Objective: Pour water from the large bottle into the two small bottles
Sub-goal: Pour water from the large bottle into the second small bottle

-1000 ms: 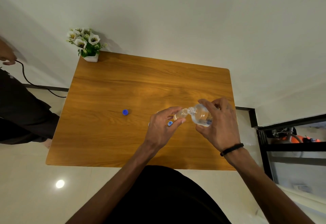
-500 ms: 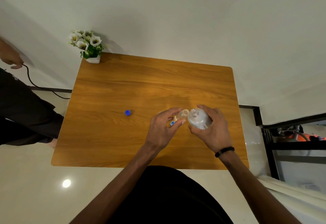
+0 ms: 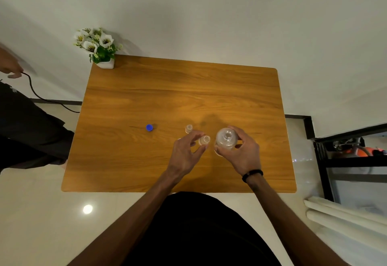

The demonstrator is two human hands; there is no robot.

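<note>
Seen from above, the large bottle (image 3: 226, 140) stands upright and uncapped on the wooden table (image 3: 167, 90), its open mouth facing the camera. The right hand (image 3: 243, 152) is wrapped around its body, thumb on the near side and fingers on the far side. Just left of the large bottle stands one small bottle (image 3: 204, 139), also uncapped; the left hand (image 3: 186, 152) is beside it with fingers spread and curled, and whether the fingertips touch it cannot be told. The second small bottle (image 3: 188, 128) stands just beyond and left of the first, free of both hands. A blue cap (image 3: 149, 127) lies well to the left of the large bottle.

Judged from their clear, thin walls, all three bottles are probably light plastic that yields under a firm squeeze; the large bottle is best held around its mid-body. The small bottles look easy to tip and would be steadied low on the body, below the neck. No label, brand or legible writing can be made out on any bottle.
</note>
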